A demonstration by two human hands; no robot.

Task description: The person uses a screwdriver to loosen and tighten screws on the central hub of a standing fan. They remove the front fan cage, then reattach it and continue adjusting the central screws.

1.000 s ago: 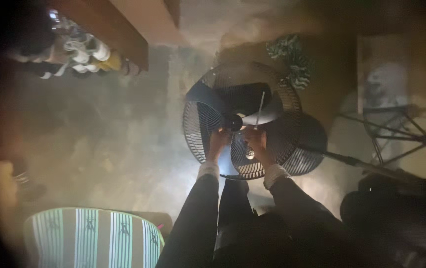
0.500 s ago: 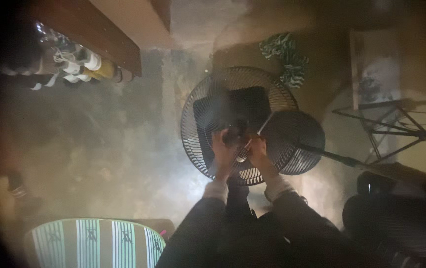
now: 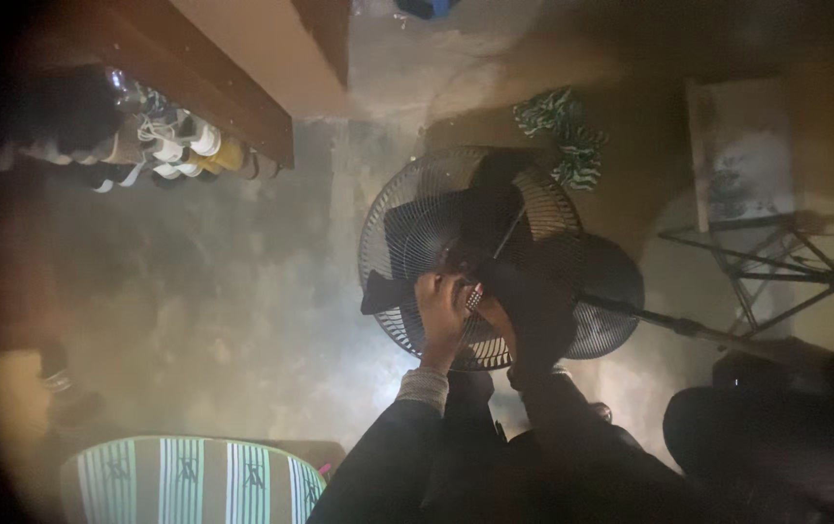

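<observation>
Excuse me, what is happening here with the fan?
A person stands over a pedestal fan on a concrete floor. Both hands are at the hub in the wire grille: the left hand rests on it, and the right hand holds what looks like a thin tool. The light is too dim to show more.

— What does the person wear on the arms?
— Dark long sleeves, both alike.
— And at the wrists?
— A lighter grey ribbed cuff on the left; the right cuff is barely visible.
</observation>
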